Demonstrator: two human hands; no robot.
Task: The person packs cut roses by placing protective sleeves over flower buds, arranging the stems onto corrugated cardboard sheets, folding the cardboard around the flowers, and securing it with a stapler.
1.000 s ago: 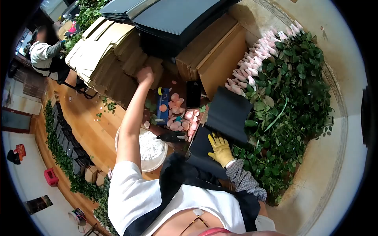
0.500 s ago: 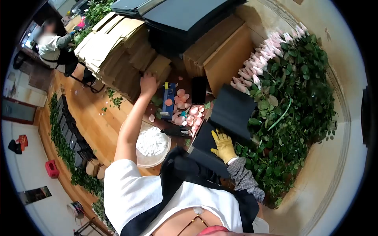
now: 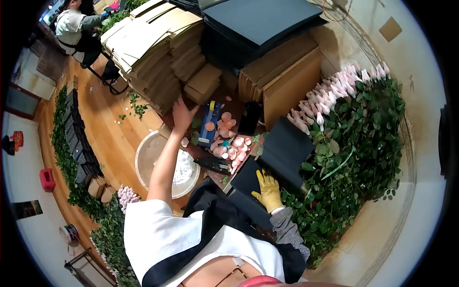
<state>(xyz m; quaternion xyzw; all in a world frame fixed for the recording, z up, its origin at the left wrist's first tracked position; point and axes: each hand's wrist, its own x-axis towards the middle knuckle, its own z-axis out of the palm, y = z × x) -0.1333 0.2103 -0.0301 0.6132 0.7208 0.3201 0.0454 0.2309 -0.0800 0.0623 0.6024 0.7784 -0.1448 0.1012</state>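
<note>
My left hand (image 3: 184, 115) is bare, its fingers apart with nothing in them, near the lower edge of the brown cardboard stack (image 3: 148, 76). Just right of it lie a small brown cardboard block (image 3: 203, 83) and a blue box with a yellow piece (image 3: 209, 124). My right hand (image 3: 268, 191), in a yellow glove, lies with spread fingers on a black folded sheet (image 3: 246, 184). A raised black panel (image 3: 287, 148) stands beside it. Pink petals (image 3: 224, 126), a black phone (image 3: 249, 118) and a black tool (image 3: 215, 164) lie between my hands.
Pale pink roses (image 3: 330, 98) with dense leaves (image 3: 358, 158) fill the right side. A bowl of white pieces (image 3: 143, 165) is below my left forearm. Black sheets (image 3: 263, 21) are piled at the top. Another person (image 3: 74, 28) sits at the upper left.
My left hand has come away from the small cardboard block and its fingers have spread. My right hand stays on the black sheet. The camera view has shifted.
</note>
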